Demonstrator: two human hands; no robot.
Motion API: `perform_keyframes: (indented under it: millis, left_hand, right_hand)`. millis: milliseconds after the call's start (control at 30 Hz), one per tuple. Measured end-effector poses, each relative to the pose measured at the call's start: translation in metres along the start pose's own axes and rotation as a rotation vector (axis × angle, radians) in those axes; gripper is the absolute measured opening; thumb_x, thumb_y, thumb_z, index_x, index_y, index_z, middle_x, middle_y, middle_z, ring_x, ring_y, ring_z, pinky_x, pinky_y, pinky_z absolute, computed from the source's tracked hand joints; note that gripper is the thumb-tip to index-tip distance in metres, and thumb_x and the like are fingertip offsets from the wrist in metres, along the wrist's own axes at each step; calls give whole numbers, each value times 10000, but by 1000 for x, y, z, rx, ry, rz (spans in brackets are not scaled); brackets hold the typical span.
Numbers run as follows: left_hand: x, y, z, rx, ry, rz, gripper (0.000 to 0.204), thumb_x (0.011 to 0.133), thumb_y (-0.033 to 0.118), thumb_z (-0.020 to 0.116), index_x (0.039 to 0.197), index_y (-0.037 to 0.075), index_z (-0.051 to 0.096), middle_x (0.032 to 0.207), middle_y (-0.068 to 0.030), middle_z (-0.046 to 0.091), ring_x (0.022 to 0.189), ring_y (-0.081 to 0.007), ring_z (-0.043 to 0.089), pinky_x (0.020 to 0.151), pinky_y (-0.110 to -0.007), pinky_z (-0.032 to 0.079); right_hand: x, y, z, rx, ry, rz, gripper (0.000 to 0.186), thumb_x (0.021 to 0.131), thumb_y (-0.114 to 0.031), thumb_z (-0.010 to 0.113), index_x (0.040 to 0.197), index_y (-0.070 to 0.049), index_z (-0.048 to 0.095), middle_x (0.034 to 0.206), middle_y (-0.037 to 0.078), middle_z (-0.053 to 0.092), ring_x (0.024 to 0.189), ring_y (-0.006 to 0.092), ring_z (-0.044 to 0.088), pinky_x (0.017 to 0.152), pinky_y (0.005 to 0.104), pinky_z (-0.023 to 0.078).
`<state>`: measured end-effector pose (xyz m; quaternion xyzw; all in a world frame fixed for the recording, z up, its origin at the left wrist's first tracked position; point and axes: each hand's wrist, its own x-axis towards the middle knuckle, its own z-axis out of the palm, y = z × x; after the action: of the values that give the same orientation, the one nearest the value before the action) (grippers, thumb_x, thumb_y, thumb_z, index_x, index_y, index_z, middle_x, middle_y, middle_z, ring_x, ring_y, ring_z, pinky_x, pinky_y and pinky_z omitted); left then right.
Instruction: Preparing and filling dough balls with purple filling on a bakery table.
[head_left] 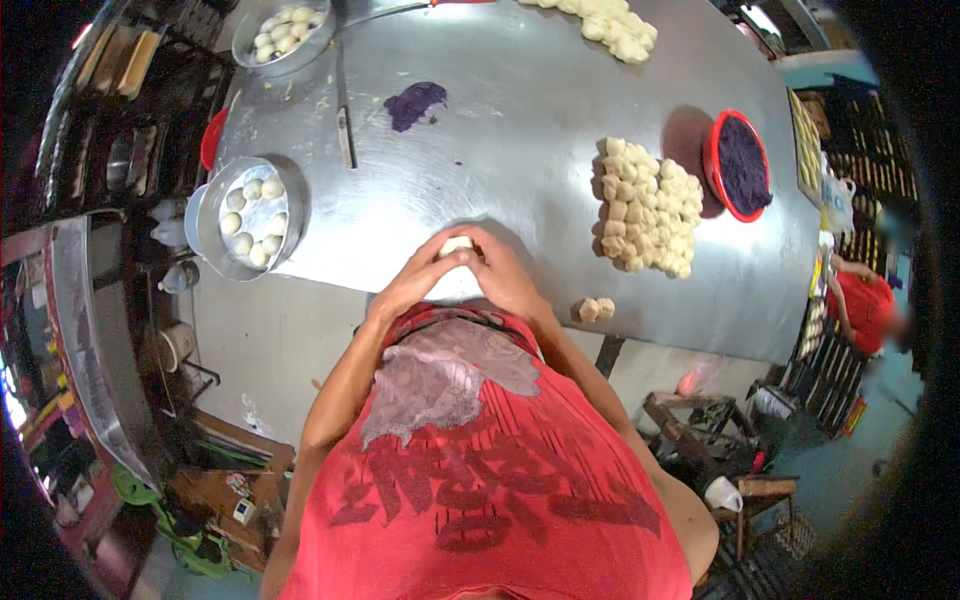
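Mid-frame, dough (pixel 456 244) is cupped by left hand (pixel 418 272) and right hand (pixel 502 270) (apparently being shaped); gentle rounding seems needed next.

sleeveless red shirt (pixel 560 440) | dark print (pixel 490 488) | mauve-grey patterned lower front (pixel 440 380)

One pale cream-white dough piece (pixel 456 244) is sitting cupped between left hand (pixel 414 272) and right hand (pixel 502 272); a small rounded patch is showing, fingers are hiding the rest.
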<state>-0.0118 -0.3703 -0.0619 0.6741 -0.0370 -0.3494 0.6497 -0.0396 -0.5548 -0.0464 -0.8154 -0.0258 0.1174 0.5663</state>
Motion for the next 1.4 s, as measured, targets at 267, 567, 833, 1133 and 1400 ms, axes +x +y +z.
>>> perform_keyframes:
  millis: [267, 567, 833, 1133, 1400]
  left_hand:
    - [-22, -30, -40, -150, 337, -60, 287, 958, 104, 695, 1236, 36, 677, 964, -10, 691, 790, -81, 599, 676, -243, 500]
    - [-14, 1, -73, -543, 457, -156, 387, 977, 38, 648, 1358, 10, 585, 1159, -108, 701, 996, -154, 677, 847, -286, 580]
    - [-6, 11, -58, -701, 528, -171, 365, 1000, 15, 587, 1363, -11, 557, 1139, -105, 681, 998, -181, 676, 909, -328, 594]
    - [-22, -15, -35, -553, 640, -118, 401, 1014, 81, 603, 1402, 13, 530, 1073, -108, 677, 939, -161, 674, 799, -279, 606]
    - [-34, -27, -14, -322, 641, -82, 434, 983, 77, 649, 1384, -40, 534, 992, -90, 721, 861, -127, 674, 744, -240, 540]
  right_hand:
    - [15, 21, -34, 213, 235, 319, 246, 986, -135, 586, 1201, -22, 627, 1022, 146, 692, 916, 253, 676, 844, 385, 528]
    - [112, -18, -87, -379, -58, 260, 290, 925, -192, 656, 1176, -57, 711, 1208, 189, 680, 1077, 373, 653, 923, 441, 528]
    - [267, 41, 1, -675, 320, -438, 290, 871, -112, 667, 1149, -46, 718, 1136, 161, 705, 1069, 363, 640, 931, 461, 510]
    - [209, 81, -26, 348, 284, 254, 279, 923, -127, 665, 1150, 28, 712, 1032, 119, 737, 844, 212, 704, 787, 343, 558]
    - [53, 13, -6, 474, 50, 298, 331, 990, -132, 653, 1253, 68, 652, 1102, 125, 722, 938, 176, 698, 874, 304, 575]
